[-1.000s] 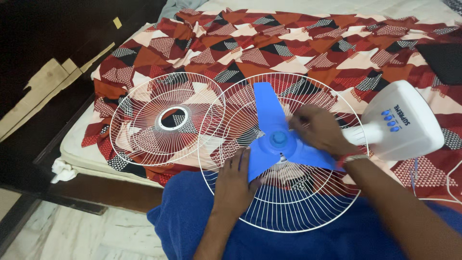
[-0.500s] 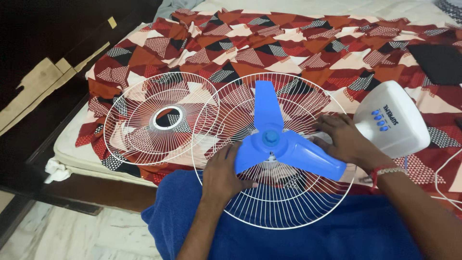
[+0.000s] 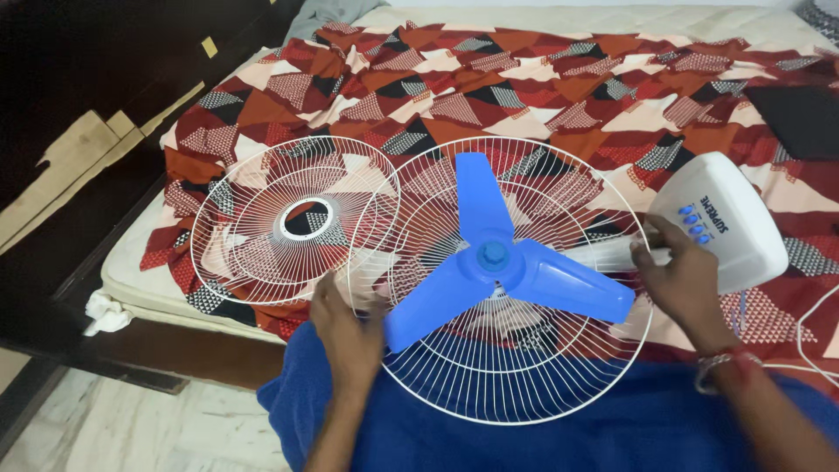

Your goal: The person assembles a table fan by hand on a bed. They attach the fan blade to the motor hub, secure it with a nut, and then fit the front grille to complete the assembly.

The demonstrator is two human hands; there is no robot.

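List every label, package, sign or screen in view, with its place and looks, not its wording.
Printed label: on the white fan base at right, just past the right hand; short blue lettering beside a row of blue buttons.
Small yellow tag: on the dark furniture, upper left; roughly square, blank as far as can be told.
No packages, signs or screens.

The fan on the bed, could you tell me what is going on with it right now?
A person has a table fan lying across their lap and the bed. The blue blade sits on the hub inside the white rear guard. The left hand grips that guard's rim, while the right hand holds the neck beside the white base. The front guard lies detached on the patterned bedsheet.
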